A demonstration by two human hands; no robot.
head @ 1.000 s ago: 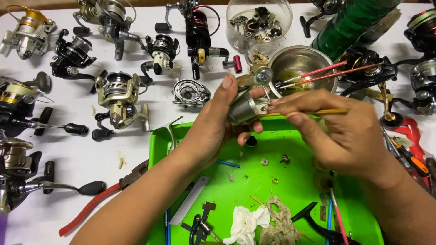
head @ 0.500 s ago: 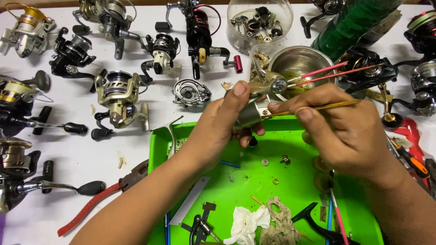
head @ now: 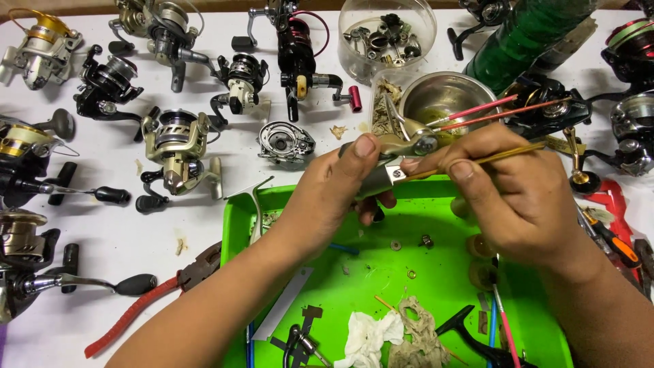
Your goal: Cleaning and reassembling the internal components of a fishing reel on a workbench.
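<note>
Since a second ago I have lifted the reel body [head: 390,158] a little toward twelve o'clock, so it now sits over the far rim of the green tray [head: 436,286] instead of above its floor. That brings it beside the steel bowl [head: 443,99], which I judge makes dipping the brush handier.

My left hand [head: 327,197] is closed around the champagne-coloured reel body, thumb pressed on top. My right hand [head: 511,191] pinches a thin yellow-handled brush [head: 490,158], its tip touching the body's flank at about nine o'clock from my knuckles.

At one o'clock from the bowl lies a dark green bottle [head: 528,37]; I cannot tell any label on it. At eleven o'clock stands a clear round tub [head: 388,34] of small metal parts, unmarked as far as I see. Two pink-handled brushes [head: 477,112] lean in the bowl.

From nine to eleven o'clock, spinning reels [head: 177,146] crowd the white table [head: 170,232]. Red-handled pliers [head: 146,300] lie at seven o'clock. Crumpled tissue [head: 368,337] sits at six o'clock in the tray, with tiny washers [head: 396,244] near its middle.
</note>
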